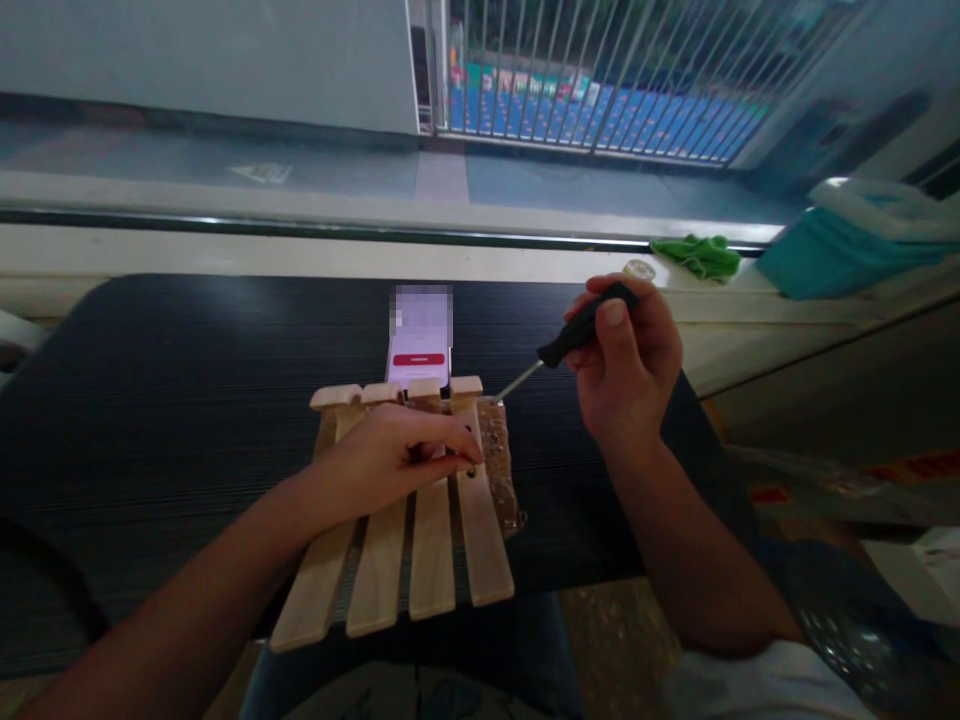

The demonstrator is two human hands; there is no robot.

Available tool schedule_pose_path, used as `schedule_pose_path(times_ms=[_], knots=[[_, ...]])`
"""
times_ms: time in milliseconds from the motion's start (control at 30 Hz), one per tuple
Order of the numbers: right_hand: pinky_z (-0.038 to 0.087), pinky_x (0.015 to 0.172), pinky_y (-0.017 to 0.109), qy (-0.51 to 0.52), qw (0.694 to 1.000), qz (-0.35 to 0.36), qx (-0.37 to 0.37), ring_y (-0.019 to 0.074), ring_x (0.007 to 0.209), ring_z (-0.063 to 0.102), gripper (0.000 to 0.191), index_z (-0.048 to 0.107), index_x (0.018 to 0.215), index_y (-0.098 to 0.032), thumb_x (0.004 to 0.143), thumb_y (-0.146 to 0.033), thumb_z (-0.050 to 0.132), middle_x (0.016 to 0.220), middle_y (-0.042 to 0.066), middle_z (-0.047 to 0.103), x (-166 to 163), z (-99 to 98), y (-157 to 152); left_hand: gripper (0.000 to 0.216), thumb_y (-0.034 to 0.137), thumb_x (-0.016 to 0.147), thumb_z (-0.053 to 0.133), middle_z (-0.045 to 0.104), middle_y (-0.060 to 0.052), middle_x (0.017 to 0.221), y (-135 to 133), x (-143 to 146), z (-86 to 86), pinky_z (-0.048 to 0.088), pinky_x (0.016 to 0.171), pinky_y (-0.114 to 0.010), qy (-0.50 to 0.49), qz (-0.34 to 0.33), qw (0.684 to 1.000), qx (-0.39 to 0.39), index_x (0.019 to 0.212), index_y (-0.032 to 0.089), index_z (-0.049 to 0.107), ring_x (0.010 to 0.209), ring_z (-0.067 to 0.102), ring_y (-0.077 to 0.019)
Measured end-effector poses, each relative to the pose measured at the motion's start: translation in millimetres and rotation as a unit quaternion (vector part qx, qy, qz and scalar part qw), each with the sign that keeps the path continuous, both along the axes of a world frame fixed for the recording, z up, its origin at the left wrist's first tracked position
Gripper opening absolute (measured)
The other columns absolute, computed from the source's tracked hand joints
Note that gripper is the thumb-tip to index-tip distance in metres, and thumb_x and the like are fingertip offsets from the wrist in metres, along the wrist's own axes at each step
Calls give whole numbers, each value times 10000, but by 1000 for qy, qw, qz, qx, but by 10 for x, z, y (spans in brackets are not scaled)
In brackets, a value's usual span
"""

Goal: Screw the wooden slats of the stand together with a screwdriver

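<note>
A pale wooden slatted piece [420, 545] with several parallel slats lies on the dark table [165, 400], its near end hanging over the table's front edge. My left hand [390, 455] rests on top of the slats, fingers curled and pinched near a small hole in the rightmost slat. My right hand [626, 360] is raised to the right and grips a screwdriver [562, 350] by its black handle. The metal shaft points down-left toward the far right corner of the slats.
A phone [420, 345] with a lit screen leans just behind the slats. A clear plastic bag [499, 465] lies under the slats' right side. On the ledge behind sit a green cloth [697, 255], a small round object [639, 269] and a teal bag [847, 250].
</note>
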State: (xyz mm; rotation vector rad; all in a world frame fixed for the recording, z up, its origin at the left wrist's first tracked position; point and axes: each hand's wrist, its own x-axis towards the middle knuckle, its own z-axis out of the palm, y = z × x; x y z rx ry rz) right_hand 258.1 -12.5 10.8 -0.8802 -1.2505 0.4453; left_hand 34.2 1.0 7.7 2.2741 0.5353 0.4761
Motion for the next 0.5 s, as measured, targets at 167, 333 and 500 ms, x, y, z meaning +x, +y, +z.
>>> schedule_pose_path(times_ms=[167,333,500], knots=[[404,382,213,17,1000,2,-26,72,523,529,248,601,995,-314,872,-528,569,802,-17,603,7,-6,-13,149,95,873,615,749,29,811,9,0,-38,483,616,-132,-12,-19,999,33,911,184,729,667,683,-76],[430,400,226,25,999,11,-44,89,566,568,299,606,1037,-323,857,-560,574,834,-11,638,23,-23,-9,137,79,862,638,758,38,839,6,3,-57,496,691,-117,-26,-23,997,63,901,178,723,722,701,-67],[418,401,226,6,1000,-1,-22,83,549,545,262,610,1027,-322,879,-532,555,806,-19,629,32,-28,1,143,74,865,632,756,46,857,6,0,-57,497,727,-114,-23,-35,998,51,884,190,714,766,709,-68]])
